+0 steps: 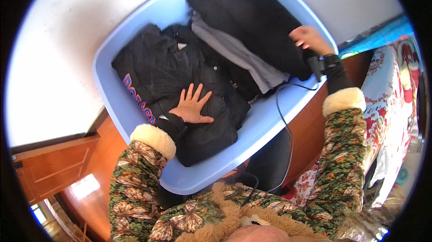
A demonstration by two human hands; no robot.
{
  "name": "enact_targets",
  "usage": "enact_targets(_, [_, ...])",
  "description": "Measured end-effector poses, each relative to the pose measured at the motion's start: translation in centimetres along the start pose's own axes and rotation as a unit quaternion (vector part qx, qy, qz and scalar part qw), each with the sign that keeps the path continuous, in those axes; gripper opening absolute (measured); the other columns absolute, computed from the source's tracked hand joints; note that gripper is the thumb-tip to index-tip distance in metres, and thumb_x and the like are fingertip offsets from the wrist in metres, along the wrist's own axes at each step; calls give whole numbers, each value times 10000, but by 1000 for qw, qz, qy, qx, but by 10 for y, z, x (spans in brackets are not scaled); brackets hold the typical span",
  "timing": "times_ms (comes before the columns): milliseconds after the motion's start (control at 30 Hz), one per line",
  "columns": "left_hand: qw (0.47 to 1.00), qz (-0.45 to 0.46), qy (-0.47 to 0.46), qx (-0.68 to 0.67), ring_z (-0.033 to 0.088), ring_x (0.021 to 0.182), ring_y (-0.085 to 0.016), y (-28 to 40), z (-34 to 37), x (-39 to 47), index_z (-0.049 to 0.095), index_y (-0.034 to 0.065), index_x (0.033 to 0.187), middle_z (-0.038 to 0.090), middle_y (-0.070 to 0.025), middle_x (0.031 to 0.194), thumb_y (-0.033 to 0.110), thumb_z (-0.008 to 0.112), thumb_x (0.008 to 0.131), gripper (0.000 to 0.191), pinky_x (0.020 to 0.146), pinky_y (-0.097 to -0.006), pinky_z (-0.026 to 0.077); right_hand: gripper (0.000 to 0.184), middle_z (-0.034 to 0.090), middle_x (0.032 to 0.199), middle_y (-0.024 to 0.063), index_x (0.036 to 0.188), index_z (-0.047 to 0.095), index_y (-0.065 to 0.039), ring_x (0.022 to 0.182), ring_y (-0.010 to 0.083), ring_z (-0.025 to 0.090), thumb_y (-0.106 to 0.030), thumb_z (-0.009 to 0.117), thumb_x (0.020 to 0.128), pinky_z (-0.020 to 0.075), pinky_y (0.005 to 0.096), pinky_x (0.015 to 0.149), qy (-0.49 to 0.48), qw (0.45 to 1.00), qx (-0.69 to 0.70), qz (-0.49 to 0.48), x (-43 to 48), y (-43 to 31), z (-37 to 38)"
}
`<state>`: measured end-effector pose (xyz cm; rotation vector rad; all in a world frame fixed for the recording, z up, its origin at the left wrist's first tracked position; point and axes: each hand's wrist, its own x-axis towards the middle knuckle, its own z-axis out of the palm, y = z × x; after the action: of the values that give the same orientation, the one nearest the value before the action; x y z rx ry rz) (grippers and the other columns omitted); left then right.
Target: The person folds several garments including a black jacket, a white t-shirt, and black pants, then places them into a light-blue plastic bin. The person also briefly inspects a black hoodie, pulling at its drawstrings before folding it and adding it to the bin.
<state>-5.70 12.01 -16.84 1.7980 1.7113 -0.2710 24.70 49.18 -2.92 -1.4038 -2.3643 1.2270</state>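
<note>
A large light-blue plastic tub [246, 154] stands before me with dark folded clothes inside. On its left half lies a black jacket [158, 59] with snaps and red-and-blue lettering along one edge. My left hand [193, 105] rests palm down on this jacket, fingers spread, holding nothing. To the right is a folded black garment [243, 9], its grey inner layer [233, 43] showing along the near side. Over the right end of that garment is my right hand [312, 39], blurred and with fingers curled; whether it grips the cloth is unclear.
A thin dark cable [278, 103] runs from my right wrist across the tub's rim towards my lap. White wall [50, 63] rises behind the tub. Floral bedding [381, 97] lies at the right, a wooden panel [57, 167] at the left. Below the tub is a dark surface [270, 157].
</note>
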Motion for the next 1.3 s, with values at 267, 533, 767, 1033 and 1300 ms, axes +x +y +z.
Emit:
enact_targets(267, [996, 9, -61, -69, -146, 1485, -436, 7, -20, -3, 167, 188, 1583, -50, -233, 1628, 706, 610, 781, 1052, 1173, -570, -55, 1098, 430, 1444, 317, 1457, 341, 90, 1388, 370, 402, -706, 658, 770, 327, 409, 1135, 67, 977, -183, 85, 58, 72, -19])
enact_targets(533, [993, 13, -60, -96, 92, 1456, -493, 12, -52, -1, 405, 191, 1486, 126, -241, 1601, 543, 672, 773, 840, 1167, -564, 144, 1022, 524, 1373, 278, 1374, 465, 78, 1286, 361, 520, -666, 720, 722, 399, 406, 1074, 14, 990, -62, 124, 52, 80, 14])
enact_targets(767, [865, -34, 236, -442, 443, 1347, -335, 53, -158, 87, 433, 63, 1454, 461, -181, 1470, 368, 640, 943, 630, 1088, -390, 376, 844, 647, 1121, 293, 1209, 521, 50, 1092, 403, 631, -540, 795, 671, 501, 467, 927, 70, 972, -147, 170, 16, 22, 63])
enact_targets(1033, [827, -246, 94, -496, 100, 1488, -413, 128, -196, 192, -16, 127, 1578, -4, -237, 1618, 666, 717, 741, 1236, 1171, -480, 256, 787, 676, 988, 241, 1152, 516, 46, 983, 389, 652, -521, 799, 684, 531, 466, 830, -7, 986, -105, 130, -21, -25, 67])
enact_targets(1300, [813, -234, 72, -529, 94, 1501, -370, 96, -157, 204, -91, 141, 1572, -106, -213, 1619, 613, 741, 698, 1295, 1158, -488, 278, 741, 615, 1202, 260, 1179, 633, -1, 1122, 396, 589, -593, 698, 738, 496, 442, 912, 104, 981, -22, 163, 23, 35, 26])
